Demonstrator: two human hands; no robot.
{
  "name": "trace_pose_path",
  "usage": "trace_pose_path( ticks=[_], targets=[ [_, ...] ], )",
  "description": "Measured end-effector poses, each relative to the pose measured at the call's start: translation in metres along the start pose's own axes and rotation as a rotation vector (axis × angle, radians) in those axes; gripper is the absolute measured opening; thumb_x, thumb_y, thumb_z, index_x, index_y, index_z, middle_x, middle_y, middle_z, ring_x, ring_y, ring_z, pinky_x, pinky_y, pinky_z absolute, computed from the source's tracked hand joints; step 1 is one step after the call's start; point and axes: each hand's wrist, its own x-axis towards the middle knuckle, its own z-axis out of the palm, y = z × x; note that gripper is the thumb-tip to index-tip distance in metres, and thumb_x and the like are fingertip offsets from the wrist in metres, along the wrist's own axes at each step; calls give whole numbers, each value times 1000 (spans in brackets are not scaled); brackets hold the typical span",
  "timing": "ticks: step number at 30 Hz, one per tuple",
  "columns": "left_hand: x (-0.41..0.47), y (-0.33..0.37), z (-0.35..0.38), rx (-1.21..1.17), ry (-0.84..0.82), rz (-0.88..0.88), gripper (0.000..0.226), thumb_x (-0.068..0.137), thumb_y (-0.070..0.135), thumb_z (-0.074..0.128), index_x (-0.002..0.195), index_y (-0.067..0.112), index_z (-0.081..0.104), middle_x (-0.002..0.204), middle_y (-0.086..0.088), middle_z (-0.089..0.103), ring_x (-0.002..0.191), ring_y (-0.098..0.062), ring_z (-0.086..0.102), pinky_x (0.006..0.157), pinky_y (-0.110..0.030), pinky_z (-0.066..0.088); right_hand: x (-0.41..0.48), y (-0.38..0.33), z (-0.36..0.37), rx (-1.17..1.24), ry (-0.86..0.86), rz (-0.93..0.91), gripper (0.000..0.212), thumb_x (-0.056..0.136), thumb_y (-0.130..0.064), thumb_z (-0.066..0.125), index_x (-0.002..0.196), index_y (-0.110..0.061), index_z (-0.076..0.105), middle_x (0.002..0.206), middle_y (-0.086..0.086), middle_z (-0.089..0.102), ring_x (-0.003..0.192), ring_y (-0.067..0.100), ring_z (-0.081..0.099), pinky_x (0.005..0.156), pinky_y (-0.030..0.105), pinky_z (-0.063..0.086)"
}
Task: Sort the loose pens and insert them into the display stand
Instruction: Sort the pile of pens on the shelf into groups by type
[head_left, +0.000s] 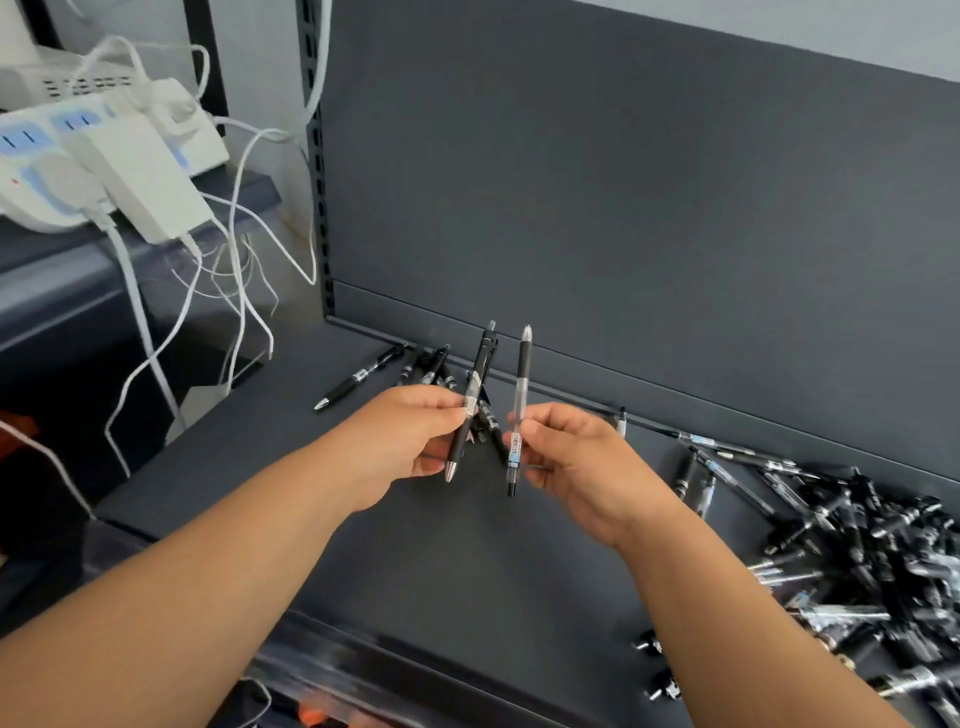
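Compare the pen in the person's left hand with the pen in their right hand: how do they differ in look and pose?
The left-hand pen has an opaque black barrel with a clip at the top; the right-hand pen has a clear barrel and a black grip. The left-hand pen leans and points its silver tip down; the right-hand pen stands nearly upright, tip up. Both carry a sticker and are pinched mid-barrel by the left hand and right hand.

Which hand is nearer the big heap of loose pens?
Right. The right hand, holding a clear pen, sits just left of the heap; the left hand is farther left, beyond it.
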Motion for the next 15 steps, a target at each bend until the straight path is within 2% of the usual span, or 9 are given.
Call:
trace_pose_path(
  ticks=[4,6,8,10,12,15],
  targets=[
    [0,0,-5,58,24,25,13,92,18,60,101,22,68,79,5,68,73,-13,63,76,-29,51,2,3,-1,-46,33,6,15,93,-8,55,84,-16,63,73,-2,64,63,8,54,60,19,42],
    [2,-3,-10,284,148,111,10,91,21,60,98,21,66,84,5,66,75,-12,61,70,-25,48,2,4,-3,-105,77,3,14,92,-9,57,81,-16,63,70,-2,61,62,8,52,61,21,40],
    [5,-5,-14,646,302,214,7,90,24,58,94,21,63,85,5,65,78,-14,61,69,-29,48,1,4,-6,-175,135,6,11,91,-10,59,82,-16,63,68,-1,58,60,9,50,61,20,41],
    [11,-8,-12,930,366,268,11,91,24,55,93,16,61,86,0,64,80,-20,60,69,-34,49,-3,4,-13,-233,220,5,11,90,-12,61,80,-16,63,65,-2,57,58,9,49,60,20,41],
    [16,-10,-6,1095,375,293,14,91,24,53,97,12,59,92,-3,62,82,-22,58,70,-35,49,-10,5,-25,-278,297,-11,13,89,-11,61,77,-15,63,61,-3,55,55,9,47,57,20,40],
    [15,-8,10,1197,401,384,18,92,29,55,103,15,55,103,-2,56,90,-23,56,70,-32,44,-22,5,-46,-343,415,-35,14,87,-11,62,74,-15,63,55,-5,54,52,11,44,57,23,39]
  ],
)
